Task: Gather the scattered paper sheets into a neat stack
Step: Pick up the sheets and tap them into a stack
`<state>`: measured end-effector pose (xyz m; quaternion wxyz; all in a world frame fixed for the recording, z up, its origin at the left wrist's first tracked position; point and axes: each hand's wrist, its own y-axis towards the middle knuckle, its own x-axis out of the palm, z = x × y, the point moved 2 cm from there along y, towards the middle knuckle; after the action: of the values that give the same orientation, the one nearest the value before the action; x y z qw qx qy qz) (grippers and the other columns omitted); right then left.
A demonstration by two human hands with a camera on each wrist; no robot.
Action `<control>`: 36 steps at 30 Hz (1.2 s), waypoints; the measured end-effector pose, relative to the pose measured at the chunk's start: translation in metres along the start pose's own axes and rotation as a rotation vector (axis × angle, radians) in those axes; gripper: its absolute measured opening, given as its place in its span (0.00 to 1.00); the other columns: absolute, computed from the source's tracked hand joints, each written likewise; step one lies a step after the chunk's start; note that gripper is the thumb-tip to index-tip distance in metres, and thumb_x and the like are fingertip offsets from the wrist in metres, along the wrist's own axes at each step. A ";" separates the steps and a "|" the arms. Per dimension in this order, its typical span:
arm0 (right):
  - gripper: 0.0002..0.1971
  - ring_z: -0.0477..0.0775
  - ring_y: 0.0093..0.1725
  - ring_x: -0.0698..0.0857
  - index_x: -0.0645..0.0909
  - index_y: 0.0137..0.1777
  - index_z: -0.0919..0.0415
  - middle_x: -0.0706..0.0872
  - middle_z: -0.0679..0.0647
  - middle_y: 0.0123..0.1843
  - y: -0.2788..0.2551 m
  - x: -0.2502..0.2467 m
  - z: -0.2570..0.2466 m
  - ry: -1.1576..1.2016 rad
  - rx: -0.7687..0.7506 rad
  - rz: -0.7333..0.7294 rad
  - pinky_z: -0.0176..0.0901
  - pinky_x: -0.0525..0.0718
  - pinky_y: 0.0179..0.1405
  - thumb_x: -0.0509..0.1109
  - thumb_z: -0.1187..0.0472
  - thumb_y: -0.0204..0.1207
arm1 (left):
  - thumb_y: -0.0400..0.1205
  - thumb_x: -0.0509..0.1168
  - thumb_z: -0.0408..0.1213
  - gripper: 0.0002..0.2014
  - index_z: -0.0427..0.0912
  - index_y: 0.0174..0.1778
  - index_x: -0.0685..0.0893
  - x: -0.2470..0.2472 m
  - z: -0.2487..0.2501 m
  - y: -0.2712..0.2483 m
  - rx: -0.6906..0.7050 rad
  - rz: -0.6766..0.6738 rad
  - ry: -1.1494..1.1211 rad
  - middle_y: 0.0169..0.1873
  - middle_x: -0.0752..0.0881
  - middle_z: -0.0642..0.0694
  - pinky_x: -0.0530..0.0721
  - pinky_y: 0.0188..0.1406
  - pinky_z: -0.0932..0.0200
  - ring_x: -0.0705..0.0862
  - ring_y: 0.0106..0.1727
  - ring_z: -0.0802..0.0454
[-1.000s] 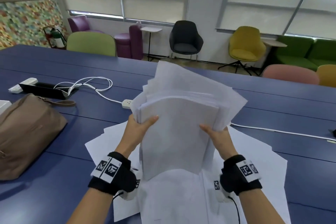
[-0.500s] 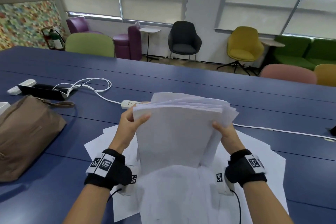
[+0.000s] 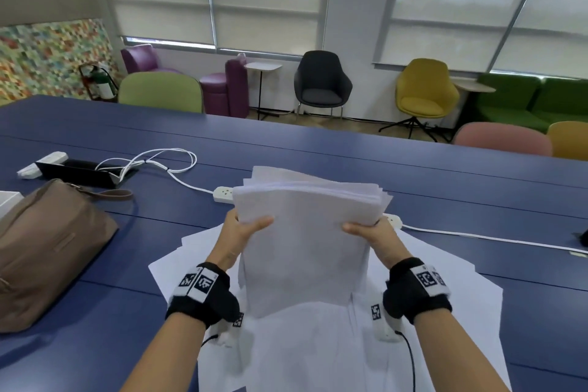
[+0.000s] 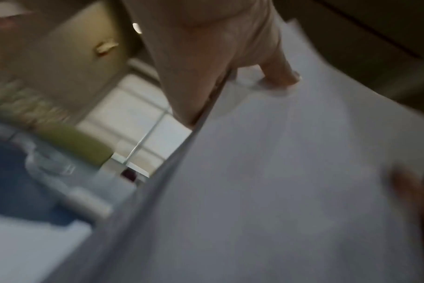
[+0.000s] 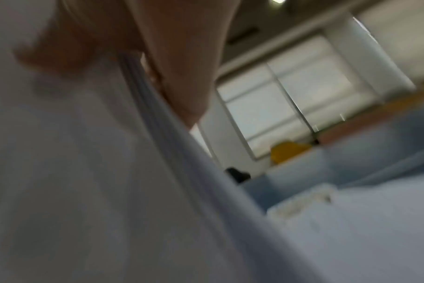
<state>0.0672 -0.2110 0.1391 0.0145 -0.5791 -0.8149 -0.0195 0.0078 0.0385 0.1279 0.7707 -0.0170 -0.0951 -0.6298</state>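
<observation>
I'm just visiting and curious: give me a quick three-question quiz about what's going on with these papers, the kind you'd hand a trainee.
1. True or false: both the left hand and the right hand grip the paper bundle.
2. Multiple choice: the loose sheets not yet gathered lie
A) on the brown bag
B) on the blue table, beneath the bundle
C) on the yellow chair
3. Fill in: the soft thing at the table's left is a brown ____.

Key
1. True: a thumb presses the front on each side edge.
2. B: they fan out on the blue table.
3. Bag: the brown bag sits clear of the sheets.
</observation>
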 end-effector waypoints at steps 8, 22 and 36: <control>0.05 0.45 0.36 0.88 0.83 0.44 0.61 0.90 0.47 0.37 -0.006 0.005 -0.016 0.028 -0.099 0.251 0.32 0.86 0.36 0.74 0.68 0.71 | 0.72 0.73 0.27 0.05 0.39 0.41 0.86 0.012 0.024 0.001 0.069 0.177 -0.046 0.33 0.91 0.52 0.85 0.36 0.60 0.88 0.37 0.52; 0.11 0.56 0.47 0.89 0.85 0.48 0.61 0.91 0.56 0.47 -0.008 0.003 0.012 0.028 0.009 0.157 0.44 0.87 0.48 0.77 0.72 0.66 | 0.60 0.78 0.39 0.20 0.42 0.48 0.85 0.017 0.002 -0.012 0.027 0.136 0.003 0.41 0.91 0.48 0.85 0.40 0.57 0.88 0.44 0.48; 0.17 0.46 0.42 0.89 0.85 0.48 0.59 0.92 0.46 0.41 -0.018 -0.002 -0.040 0.067 -0.216 0.105 0.35 0.86 0.41 0.81 0.66 0.58 | 0.75 0.69 0.25 0.08 0.42 0.43 0.83 0.019 0.044 -0.015 0.219 0.190 -0.011 0.33 0.90 0.56 0.84 0.34 0.68 0.87 0.35 0.61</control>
<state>0.0511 -0.2203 0.1789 -0.0197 -0.6182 -0.7757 -0.1255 -0.0090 0.0237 0.1732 0.8236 0.0545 -0.1655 -0.5397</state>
